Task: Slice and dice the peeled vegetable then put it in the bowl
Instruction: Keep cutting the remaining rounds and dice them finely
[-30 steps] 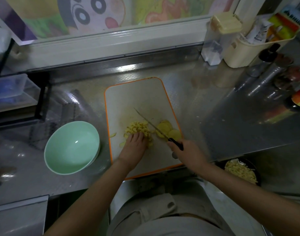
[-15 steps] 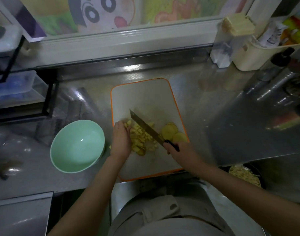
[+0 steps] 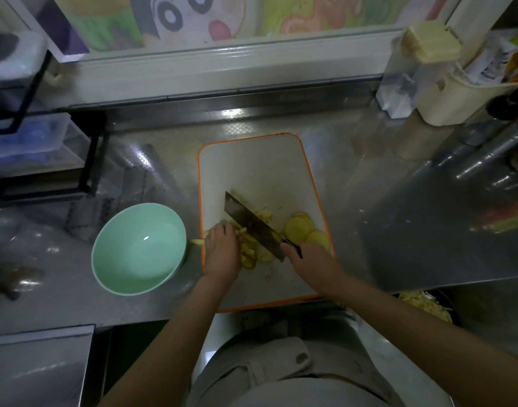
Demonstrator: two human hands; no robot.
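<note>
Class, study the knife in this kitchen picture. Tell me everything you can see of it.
The knife is a cleaver: a broad, rectangular, dark metal blade and a black handle. The right hand grips the handle. The blade runs diagonally across the cutting board, tip end far-left, tilted so its flat side shows. Its lower edge meets the pile of diced yellow pieces, with the left hand against the pile's other side.

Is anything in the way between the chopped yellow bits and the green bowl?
Nothing visible blocks the way. The green bowl sits empty left of the cutting board. The left hand touches the chopped bits on the bowl side; the right hand holds the knife against their other side.
</note>
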